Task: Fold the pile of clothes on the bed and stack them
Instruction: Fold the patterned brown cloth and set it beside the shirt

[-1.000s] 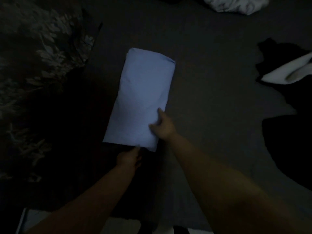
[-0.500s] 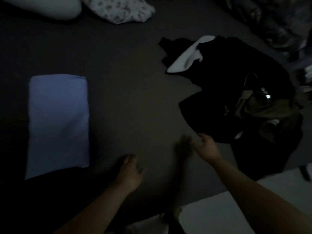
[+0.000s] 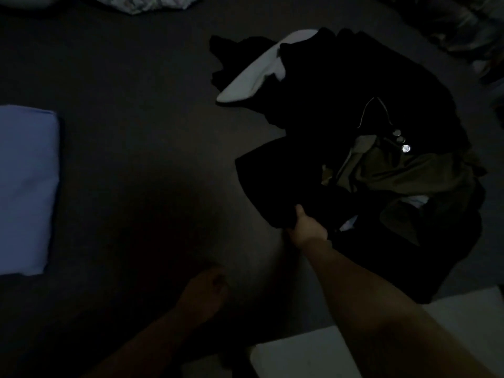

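A heap of unfolded clothes (image 3: 381, 110) lies on the right of the dark bed (image 3: 141, 110): black pieces, an olive garment (image 3: 409, 175) and a white piece (image 3: 253, 75). My right hand (image 3: 306, 227) grips the near edge of a black garment (image 3: 275, 184) at the heap's left side, thumb on top. In deep shadow near the bed's front edge is my left hand (image 3: 203, 291), holding nothing, fingers loosely bent. A folded pale blue garment (image 3: 26, 186) lies flat at the far left, apart from both hands.
A patterned light fabric (image 3: 147, 2) lies at the top edge, and a patterned blanket (image 3: 469, 25) fills the top right corner. A white surface (image 3: 297, 353) shows below the bed's front edge. The room is very dim.
Both hands left the folded blue garment, and the view swung right to the heap. My right hand reached forward and took hold of the black garment's edge. The left hand stayed low.
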